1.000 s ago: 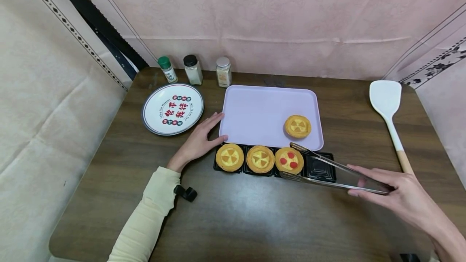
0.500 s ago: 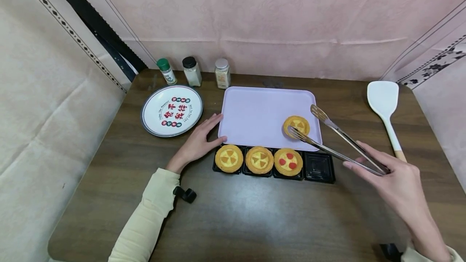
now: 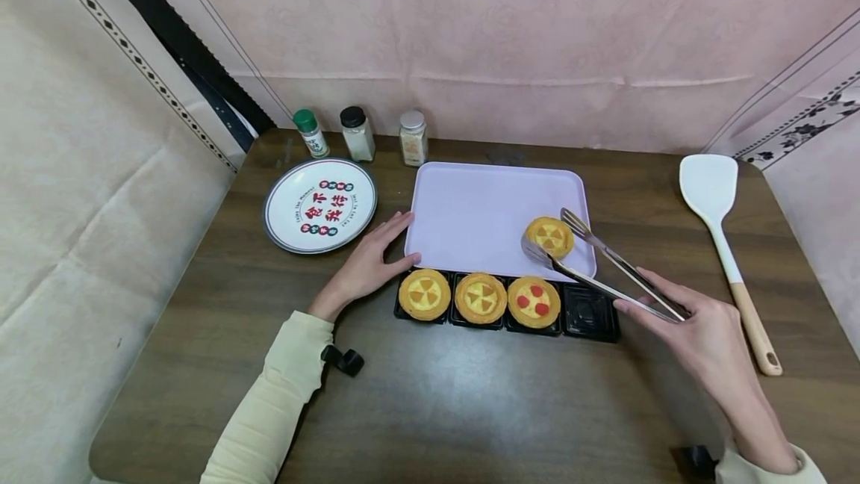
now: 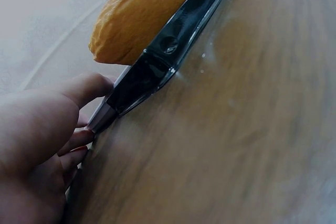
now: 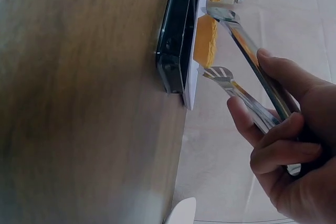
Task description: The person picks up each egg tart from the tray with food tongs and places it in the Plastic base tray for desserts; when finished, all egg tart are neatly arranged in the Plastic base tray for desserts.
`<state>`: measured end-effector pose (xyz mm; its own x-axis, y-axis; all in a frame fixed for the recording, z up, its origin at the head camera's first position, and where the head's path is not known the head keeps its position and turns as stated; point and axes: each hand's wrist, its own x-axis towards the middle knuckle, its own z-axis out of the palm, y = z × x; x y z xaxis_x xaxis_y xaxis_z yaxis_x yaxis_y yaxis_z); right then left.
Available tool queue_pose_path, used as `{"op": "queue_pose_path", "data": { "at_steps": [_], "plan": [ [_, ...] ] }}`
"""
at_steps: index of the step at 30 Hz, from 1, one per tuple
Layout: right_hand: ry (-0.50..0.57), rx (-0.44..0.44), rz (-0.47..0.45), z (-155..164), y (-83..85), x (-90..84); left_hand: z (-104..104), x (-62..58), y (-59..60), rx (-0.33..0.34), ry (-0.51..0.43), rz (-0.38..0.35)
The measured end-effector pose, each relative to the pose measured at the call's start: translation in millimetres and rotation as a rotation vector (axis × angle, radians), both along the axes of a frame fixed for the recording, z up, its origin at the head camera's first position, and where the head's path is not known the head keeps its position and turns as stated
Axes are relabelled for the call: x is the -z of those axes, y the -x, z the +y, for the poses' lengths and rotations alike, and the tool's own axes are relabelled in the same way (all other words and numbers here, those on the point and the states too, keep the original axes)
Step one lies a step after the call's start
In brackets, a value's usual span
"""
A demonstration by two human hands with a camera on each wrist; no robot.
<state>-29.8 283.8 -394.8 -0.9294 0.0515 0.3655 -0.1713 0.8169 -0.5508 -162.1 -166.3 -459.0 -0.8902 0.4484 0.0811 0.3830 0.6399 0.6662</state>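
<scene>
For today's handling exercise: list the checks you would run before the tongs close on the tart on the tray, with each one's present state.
1. Right hand grips the tongs: ok.
2. Tong tips sit either side of the tart: ok.
3. Tips touching the tart: cannot tell.
4. Left hand rests at the edge of the tray: ok.
5. Black holder has an empty end slot: ok.

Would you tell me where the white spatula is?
In the head view, the white spatula lies on the table's far right, beyond the right hand.
</scene>
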Motion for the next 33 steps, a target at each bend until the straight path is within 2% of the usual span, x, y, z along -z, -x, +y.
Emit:
{"op": "queue_pose_path", "data": {
  "at_steps": [5, 18, 27, 33],
  "plan": [
    [-0.015, 0.017, -0.021, 0.8, -0.1, 1.0, -0.3, -1.0, -0.3, 0.003, -0.002, -0.003],
    [-0.011, -0.003, -0.039, 0.2, -1.9, -3.9, -0.1, -1.9, -1.1, 0.002, -0.003, -0.011],
    [0.061, -0.033, 0.046, -0.8, -1.9, -14.1, 0.1, -2.0, -0.3, 0.008, 0.001, -0.017],
    [0.031, -0.052, 0.113, 12.6, -8.3, -28.7, -0.3, -1.2, -0.4, -0.003, 0.008, -0.015]
  ]
}}
